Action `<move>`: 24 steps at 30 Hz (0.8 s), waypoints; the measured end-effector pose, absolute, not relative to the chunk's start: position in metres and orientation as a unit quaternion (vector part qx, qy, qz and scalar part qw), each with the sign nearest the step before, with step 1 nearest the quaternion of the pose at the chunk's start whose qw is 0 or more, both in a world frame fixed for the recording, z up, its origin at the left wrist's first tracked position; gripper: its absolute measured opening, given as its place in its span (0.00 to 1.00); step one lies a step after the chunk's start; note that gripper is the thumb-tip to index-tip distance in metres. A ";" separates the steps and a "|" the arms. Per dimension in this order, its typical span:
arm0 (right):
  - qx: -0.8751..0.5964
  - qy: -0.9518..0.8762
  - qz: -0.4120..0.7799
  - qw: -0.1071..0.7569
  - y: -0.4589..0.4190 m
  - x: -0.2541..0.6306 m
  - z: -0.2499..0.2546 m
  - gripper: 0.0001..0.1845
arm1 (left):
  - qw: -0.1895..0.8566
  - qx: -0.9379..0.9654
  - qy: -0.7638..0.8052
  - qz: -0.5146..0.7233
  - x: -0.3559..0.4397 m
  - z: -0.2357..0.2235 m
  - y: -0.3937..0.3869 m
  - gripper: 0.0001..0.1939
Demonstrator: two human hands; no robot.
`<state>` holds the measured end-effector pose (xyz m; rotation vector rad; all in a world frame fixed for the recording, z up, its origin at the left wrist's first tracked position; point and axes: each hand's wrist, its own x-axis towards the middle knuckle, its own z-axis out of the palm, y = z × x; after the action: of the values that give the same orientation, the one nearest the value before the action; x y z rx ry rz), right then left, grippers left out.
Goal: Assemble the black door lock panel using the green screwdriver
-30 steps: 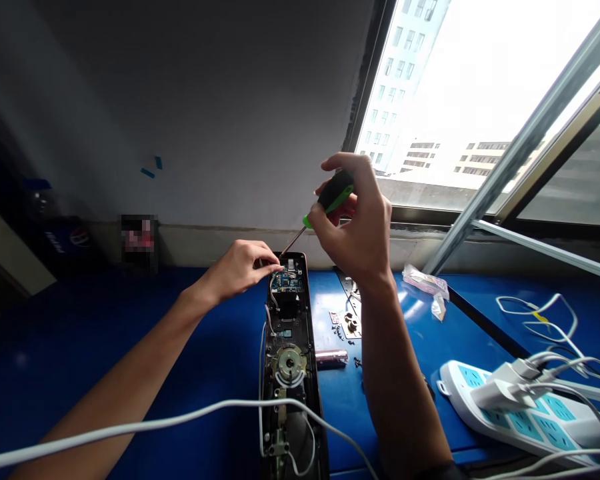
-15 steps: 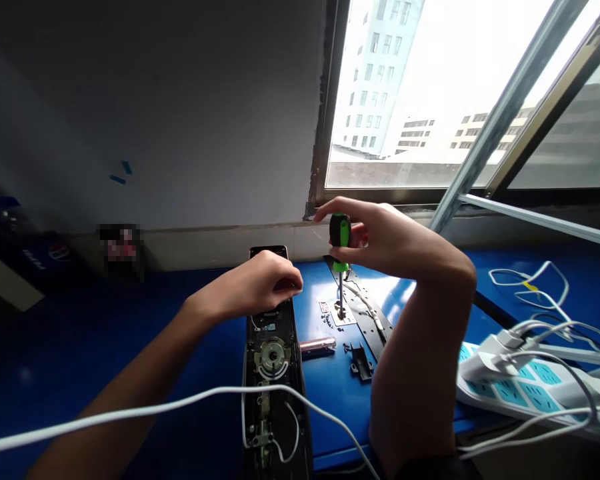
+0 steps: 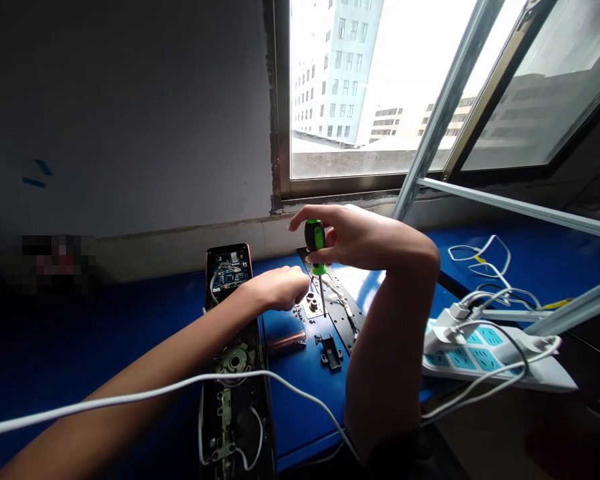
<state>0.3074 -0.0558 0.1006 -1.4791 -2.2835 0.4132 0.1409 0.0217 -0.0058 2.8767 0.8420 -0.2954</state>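
Note:
My right hand (image 3: 350,237) grips the green and black handle of a screwdriver (image 3: 316,240), its shaft pointing down beside a small metal plate (image 3: 314,305) on the blue table. Whether the tip touches anything I cannot tell. My left hand (image 3: 285,287) is closed just left of that plate, knuckles up; what its fingers hold, if anything, is hidden. Under my left forearm lies a long, opened black device (image 3: 235,413) with a circuit board (image 3: 230,277) at its far end. Several small screws (image 3: 299,315) lie near the plate.
A wrapped cylinder (image 3: 287,341) and a black plastic bracket (image 3: 331,353) lie beside the device. Behind them is a perforated black strip (image 3: 347,303) with wires. A power strip (image 3: 490,350) with plugs stands right. A white cable (image 3: 180,380) crosses the foreground.
The view has shifted right. My left hand has moved from above the device's far end to beside the metal plate. The screwdriver shaft has moved off the plate's middle toward its right edge.

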 end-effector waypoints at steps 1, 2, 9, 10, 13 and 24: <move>-0.526 -0.814 0.148 0.195 -0.056 0.308 0.101 0.28 | 0.061 0.955 0.273 -0.100 0.144 -0.010 0.023 0.10; -0.526 -0.814 0.148 0.196 -0.056 0.308 0.101 0.28 | 0.057 0.957 0.267 -0.102 0.146 -0.013 0.023 0.10; -0.524 -0.816 0.146 0.196 -0.058 0.311 0.101 0.27 | 0.066 0.961 0.247 -0.107 0.154 -0.026 0.025 0.09; -0.523 -0.817 0.144 0.196 -0.058 0.312 0.101 0.27 | 0.067 0.962 0.245 -0.103 0.154 -0.026 0.026 0.10; -0.521 -0.819 0.139 0.199 -0.058 0.312 0.102 0.27 | 0.065 0.961 0.245 -0.109 0.154 -0.025 0.025 0.10; -0.491 -0.834 0.139 0.209 -0.060 0.312 0.102 0.25 | 0.045 0.957 0.286 -0.029 0.122 0.005 0.011 0.09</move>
<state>0.3120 -0.0595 0.1019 -1.3650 -2.3204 0.3872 0.1221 0.0113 0.0053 2.9228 0.8753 -0.0891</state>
